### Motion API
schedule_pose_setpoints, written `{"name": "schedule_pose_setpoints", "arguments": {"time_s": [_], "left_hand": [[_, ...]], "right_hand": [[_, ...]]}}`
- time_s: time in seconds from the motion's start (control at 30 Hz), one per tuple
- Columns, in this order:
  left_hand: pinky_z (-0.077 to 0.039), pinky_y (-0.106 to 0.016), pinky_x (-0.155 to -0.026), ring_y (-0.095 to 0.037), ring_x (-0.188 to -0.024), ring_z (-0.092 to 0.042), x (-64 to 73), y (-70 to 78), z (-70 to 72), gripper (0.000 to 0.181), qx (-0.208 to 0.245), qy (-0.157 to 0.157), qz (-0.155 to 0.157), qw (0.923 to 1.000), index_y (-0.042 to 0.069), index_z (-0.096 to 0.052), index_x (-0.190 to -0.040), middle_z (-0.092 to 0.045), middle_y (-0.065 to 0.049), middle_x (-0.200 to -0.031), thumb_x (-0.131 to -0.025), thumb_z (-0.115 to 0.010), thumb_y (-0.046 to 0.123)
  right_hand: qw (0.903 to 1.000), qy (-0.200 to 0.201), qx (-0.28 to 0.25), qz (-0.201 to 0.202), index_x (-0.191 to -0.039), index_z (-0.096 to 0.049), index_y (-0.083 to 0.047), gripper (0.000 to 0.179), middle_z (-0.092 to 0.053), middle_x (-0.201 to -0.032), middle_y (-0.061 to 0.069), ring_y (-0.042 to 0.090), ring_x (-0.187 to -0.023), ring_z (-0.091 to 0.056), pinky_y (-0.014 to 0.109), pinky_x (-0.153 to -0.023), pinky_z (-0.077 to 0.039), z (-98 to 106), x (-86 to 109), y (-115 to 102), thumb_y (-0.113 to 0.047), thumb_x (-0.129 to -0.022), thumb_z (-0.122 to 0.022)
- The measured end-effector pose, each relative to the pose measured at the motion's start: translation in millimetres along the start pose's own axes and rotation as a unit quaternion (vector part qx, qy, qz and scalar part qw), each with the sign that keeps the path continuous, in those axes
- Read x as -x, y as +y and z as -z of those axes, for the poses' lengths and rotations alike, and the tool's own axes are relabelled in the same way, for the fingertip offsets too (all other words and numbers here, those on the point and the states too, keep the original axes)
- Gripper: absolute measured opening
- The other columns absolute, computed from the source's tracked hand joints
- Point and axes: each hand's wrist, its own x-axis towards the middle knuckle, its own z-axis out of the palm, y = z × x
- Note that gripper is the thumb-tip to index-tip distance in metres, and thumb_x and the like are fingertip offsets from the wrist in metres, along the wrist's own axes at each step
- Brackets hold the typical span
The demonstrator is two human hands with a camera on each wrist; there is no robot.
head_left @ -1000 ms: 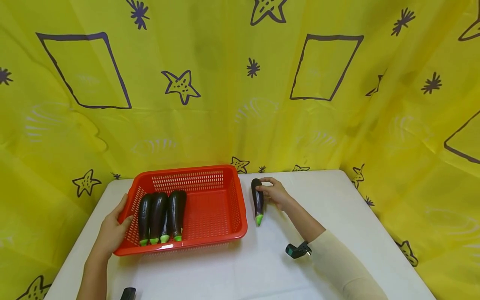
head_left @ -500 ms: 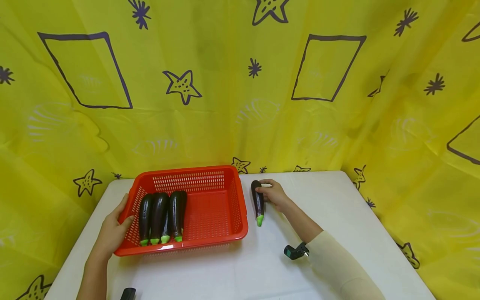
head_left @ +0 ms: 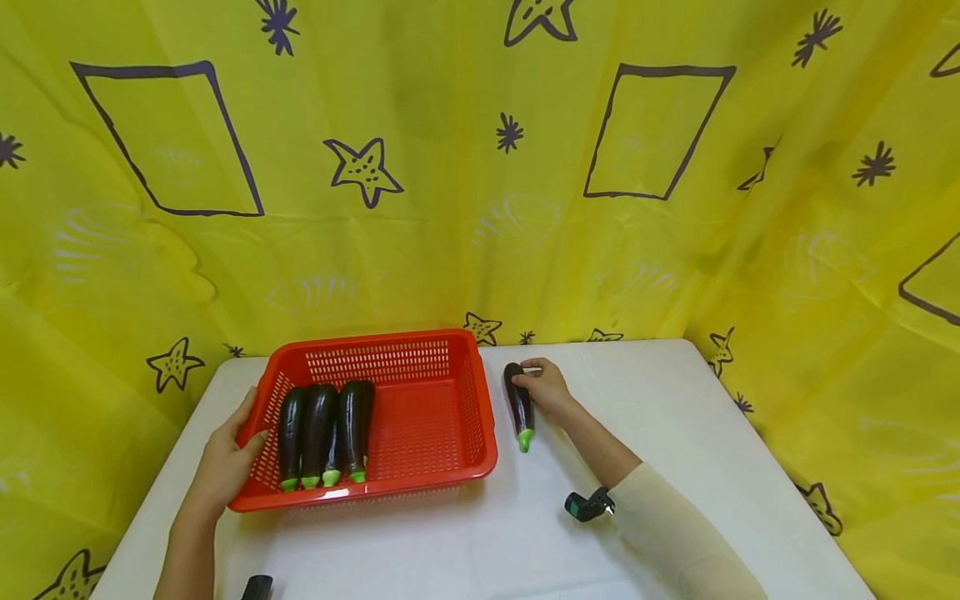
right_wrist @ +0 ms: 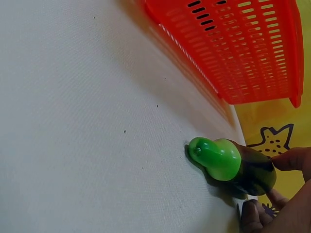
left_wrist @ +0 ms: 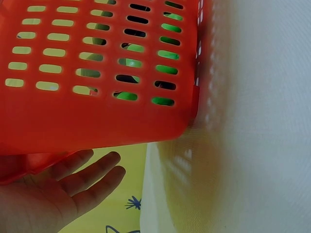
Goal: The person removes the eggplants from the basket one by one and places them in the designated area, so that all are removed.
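An eggplant (head_left: 520,404) lies on the white table to the right of the red plastic basket (head_left: 480,421). My right hand (head_left: 549,390) pinches it near its dark far end, thumb and fingers on either side. In the right wrist view its green stem end (right_wrist: 218,158) points toward the camera. At the basket's left end, my left hand (head_left: 225,458) grips the rim, with the thumb over it and the fingers outside. The left wrist view shows those fingers (left_wrist: 95,182) below the rim. Inside the basket's left half, several eggplants (head_left: 318,433) lie side by side, green ends toward me.
A yellow curtain (head_left: 420,250) printed with stars and shells hangs around the back and sides of the white table (head_left: 420,550). Black wrist-camera mounts show near both forearms, the right one (head_left: 588,505) above the table.
The eggplant's green end has swung slightly to the right, and my right hand has shifted a little with it. My left hand and the basket look unmoved.
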Motion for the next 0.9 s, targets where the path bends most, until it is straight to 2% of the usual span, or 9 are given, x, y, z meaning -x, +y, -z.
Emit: {"name": "schedule_pose_setpoints", "arguments": {"time_s": [0.3, 0.5, 0.6, 0.73, 0.9], "left_hand": [[-0.048, -0.015, -0.074, -0.049, -0.118, -0.051, 1.8, -1.9, -1.5, 0.071, 0.005, 0.004, -0.009, 0.9999, 0.0, -0.011, -0.166, -0.03, -0.042, -0.158, -0.107, -0.051, 0.0], [-0.045, -0.013, -0.075, -0.052, -0.121, -0.05, 1.2, -3.0, -1.3, 0.071, 0.005, 0.004, -0.012, 0.9999, 0.0, -0.012, -0.166, -0.029, -0.042, -0.159, -0.107, -0.051, -0.001], [-0.047, -0.015, -0.075, -0.051, -0.121, -0.05, 0.4, -3.4, -0.9, 0.071, 0.005, 0.001, -0.008, 1.0, 0.001, -0.011, -0.166, -0.029, -0.042, -0.159, -0.107, -0.051, 0.0], [-0.048, -0.016, -0.075, -0.051, -0.119, -0.051, 0.7, -3.7, -0.9, 0.071, 0.005, 0.004, -0.011, 0.9999, 0.001, -0.012, -0.166, -0.03, -0.042, -0.158, -0.106, -0.051, -0.001], [-0.048, -0.016, -0.075, -0.05, -0.119, -0.051, -0.5, -4.1, -0.5, 0.071, 0.0, 0.006, -0.015, 0.9999, 0.001, -0.013, -0.166, -0.03, -0.042, -0.158, -0.106, -0.051, 0.0]], "right_hand": [[0.9999, 0.006, 0.008, -0.007, -0.136, -0.052, 0.012, 0.047, -0.06, -0.123, 0.033, 0.034, -0.103, -0.064, 0.034, -0.087, -0.055, 1.2, 2.1, -1.0, -0.004, -0.095, -0.068], [1.0, 0.006, -0.002, -0.007, -0.137, -0.051, 0.012, 0.049, -0.061, -0.123, 0.033, 0.03, -0.099, -0.063, 0.027, -0.077, -0.051, 5.3, 2.4, -1.6, -0.005, -0.094, -0.069], [1.0, 0.006, 0.004, -0.005, -0.138, -0.051, 0.011, 0.05, -0.061, -0.125, 0.033, 0.029, -0.1, -0.061, 0.027, -0.075, -0.049, 7.8, 3.6, -3.1, -0.007, -0.095, -0.07], [0.9998, 0.009, 0.019, 0.001, -0.139, -0.052, 0.01, 0.052, -0.061, -0.128, 0.032, 0.032, -0.105, -0.06, 0.035, -0.085, -0.05, 10.3, 3.0, -4.8, -0.011, -0.095, -0.071], [0.9999, 0.01, 0.009, 0.008, -0.141, -0.051, 0.011, 0.055, -0.061, -0.128, 0.03, 0.033, -0.109, -0.06, 0.048, -0.101, -0.049, 13.4, -1.4, -8.4, -0.011, -0.095, -0.072]]}}
